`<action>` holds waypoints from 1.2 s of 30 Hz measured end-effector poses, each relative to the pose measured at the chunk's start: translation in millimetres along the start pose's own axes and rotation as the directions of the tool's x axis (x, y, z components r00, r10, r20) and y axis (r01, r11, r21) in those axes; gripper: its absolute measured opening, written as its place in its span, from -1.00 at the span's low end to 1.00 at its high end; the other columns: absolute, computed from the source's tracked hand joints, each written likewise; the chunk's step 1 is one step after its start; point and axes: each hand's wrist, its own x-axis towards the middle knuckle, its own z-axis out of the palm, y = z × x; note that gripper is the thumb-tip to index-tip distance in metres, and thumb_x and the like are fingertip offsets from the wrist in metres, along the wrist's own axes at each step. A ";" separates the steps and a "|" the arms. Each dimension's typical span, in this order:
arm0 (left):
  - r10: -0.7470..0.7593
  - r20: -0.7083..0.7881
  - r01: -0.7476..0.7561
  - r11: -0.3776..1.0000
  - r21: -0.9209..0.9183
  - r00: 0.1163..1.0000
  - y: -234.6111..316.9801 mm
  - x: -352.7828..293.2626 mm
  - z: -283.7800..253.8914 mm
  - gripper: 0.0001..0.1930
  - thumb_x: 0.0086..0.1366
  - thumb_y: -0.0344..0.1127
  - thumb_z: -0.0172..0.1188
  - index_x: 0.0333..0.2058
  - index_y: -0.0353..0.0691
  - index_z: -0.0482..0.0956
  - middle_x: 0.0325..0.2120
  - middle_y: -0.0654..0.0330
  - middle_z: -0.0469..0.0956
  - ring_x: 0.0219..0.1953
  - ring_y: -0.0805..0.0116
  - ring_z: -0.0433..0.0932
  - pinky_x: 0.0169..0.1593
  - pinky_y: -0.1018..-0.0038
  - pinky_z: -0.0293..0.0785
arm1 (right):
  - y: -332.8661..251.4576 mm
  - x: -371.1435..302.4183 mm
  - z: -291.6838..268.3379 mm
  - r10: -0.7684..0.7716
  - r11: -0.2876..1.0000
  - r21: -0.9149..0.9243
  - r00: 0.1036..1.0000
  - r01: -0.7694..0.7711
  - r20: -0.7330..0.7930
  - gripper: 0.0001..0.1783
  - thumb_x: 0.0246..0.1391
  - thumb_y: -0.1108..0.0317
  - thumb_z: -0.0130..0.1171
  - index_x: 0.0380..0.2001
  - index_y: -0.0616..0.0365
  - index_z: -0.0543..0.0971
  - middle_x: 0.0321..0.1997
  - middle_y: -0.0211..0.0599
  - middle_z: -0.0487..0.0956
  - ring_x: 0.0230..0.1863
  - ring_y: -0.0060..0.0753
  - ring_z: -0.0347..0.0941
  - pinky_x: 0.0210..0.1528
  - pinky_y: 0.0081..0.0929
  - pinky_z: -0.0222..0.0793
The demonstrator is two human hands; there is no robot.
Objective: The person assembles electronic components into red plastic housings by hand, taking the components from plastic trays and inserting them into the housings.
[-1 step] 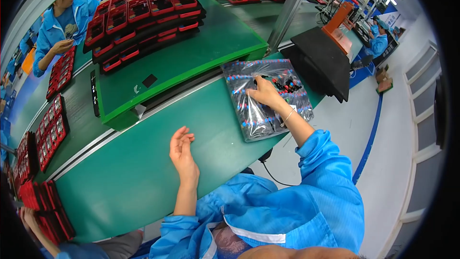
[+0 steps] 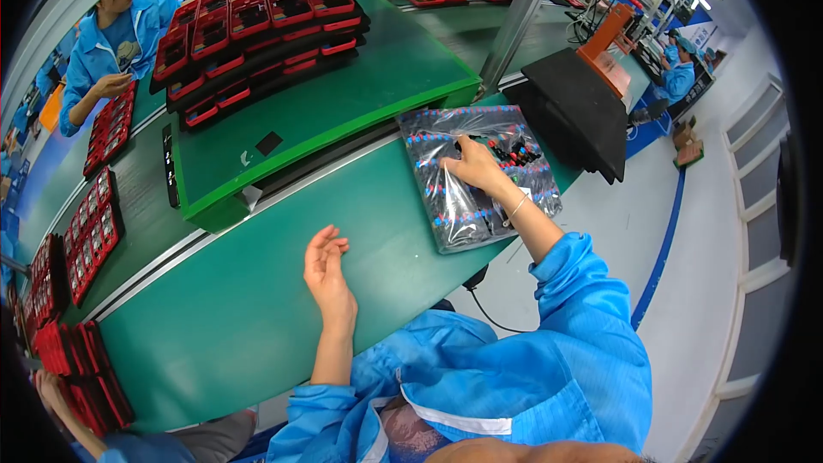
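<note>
Green bench [image 2: 231, 309] | plastic-wrapped package [image 2: 441, 190] under right fingers [image 2: 468, 149], grip unclear | left fingers [image 2: 319, 244] free, apart from it

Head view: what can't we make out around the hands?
All in the head view:
- Right hand: whether it grips anything; its own fingers and palm hide the underside.
- Small parts in the plastic-wrapped pack: too small to identify.
- Left hand: whether it touches the green table; the downward angle hides any gap.
- Lower-left co-worker: mostly cut off by lens rim and lower edge.
</note>
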 end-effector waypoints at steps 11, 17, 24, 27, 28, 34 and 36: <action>0.004 0.041 -0.005 1.000 0.014 0.999 0.3 -0.4 0.3 -0.72 0.50 -0.48 0.07 0.12 -0.38 0.53 0.01 0.09 0.59 -0.04 0.41 0.57 0.11 0.43 0.50 | -9.2 -4.1 -1.9 -0.018 0.993 -0.117 1.000 0.015 -0.024 -0.43 -0.14 0.04 0.41 -0.31 0.42 0.56 -0.26 0.29 0.65 -0.12 0.35 0.60 -0.07 0.04 0.51; 0.005 0.046 -0.006 1.000 0.021 0.999 1.7 0.7 -0.4 -0.72 0.49 -0.46 0.09 0.12 -0.36 0.54 -0.02 0.12 0.58 -0.06 0.43 0.56 0.07 0.45 0.50 | -9.3 3.5 2.5 -0.036 0.992 -0.127 0.994 0.022 -0.106 -0.44 -0.24 0.06 0.46 -0.33 0.39 0.62 -0.28 0.25 0.66 -0.14 0.30 0.62 -0.05 0.04 0.52; -0.009 0.057 0.009 1.000 0.000 0.998 2.4 -0.3 6.1 -0.74 0.49 -0.45 0.09 0.09 -0.36 0.54 -0.03 0.11 0.59 -0.06 0.41 0.57 0.07 0.45 0.50 | 18.2 11.8 1.6 -0.066 0.996 -0.065 0.995 0.061 -0.075 -0.38 -0.24 0.09 0.46 -0.22 0.44 0.63 -0.39 0.11 0.63 -0.38 -0.09 0.57 -0.27 -0.19 0.45; -0.033 0.071 0.033 0.999 0.009 0.997 4.1 -0.6 7.1 -0.74 0.49 -0.44 0.10 0.09 -0.37 0.54 -0.03 0.11 0.58 -0.06 0.41 0.56 0.07 0.44 0.50 | 19.6 13.2 3.2 -0.057 0.998 -0.010 0.998 0.056 -0.037 -0.31 -0.22 0.05 0.47 -0.15 0.49 0.61 -0.42 0.08 0.60 -0.38 -0.09 0.55 -0.26 -0.20 0.45; -0.058 0.072 0.057 0.998 0.020 0.996 3.9 -1.2 6.5 -0.74 0.49 -0.44 0.10 0.09 -0.37 0.54 -0.04 0.10 0.58 -0.06 0.40 0.56 0.07 0.44 0.50 | 20.2 9.4 5.5 -0.089 0.993 0.064 0.992 0.095 -0.086 -0.27 -0.18 0.04 0.48 -0.12 0.53 0.60 -0.45 0.07 0.59 -0.39 -0.08 0.54 -0.26 -0.21 0.45; -0.041 0.083 0.040 0.999 0.022 0.996 2.7 -1.5 4.0 -0.74 0.49 -0.44 0.09 0.08 -0.37 0.54 -0.03 0.11 0.58 -0.07 0.40 0.56 0.07 0.45 0.49 | -0.4 7.8 -2.3 -0.025 0.999 0.021 1.000 0.025 -0.011 -0.31 -0.19 -0.07 0.49 -0.33 0.46 0.59 -0.41 0.14 0.62 -0.31 0.11 0.61 -0.23 -0.09 0.47; -0.037 0.090 0.035 0.999 0.024 0.995 2.8 -1.8 4.4 -0.74 0.50 -0.44 0.09 0.08 -0.37 0.54 -0.03 0.11 0.58 -0.07 0.40 0.56 0.07 0.45 0.49 | -0.3 9.8 -3.6 -0.018 1.000 -0.015 1.000 0.017 -0.011 -0.30 -0.18 -0.08 0.50 -0.33 0.47 0.59 -0.40 0.17 0.63 -0.29 0.15 0.61 -0.21 -0.07 0.47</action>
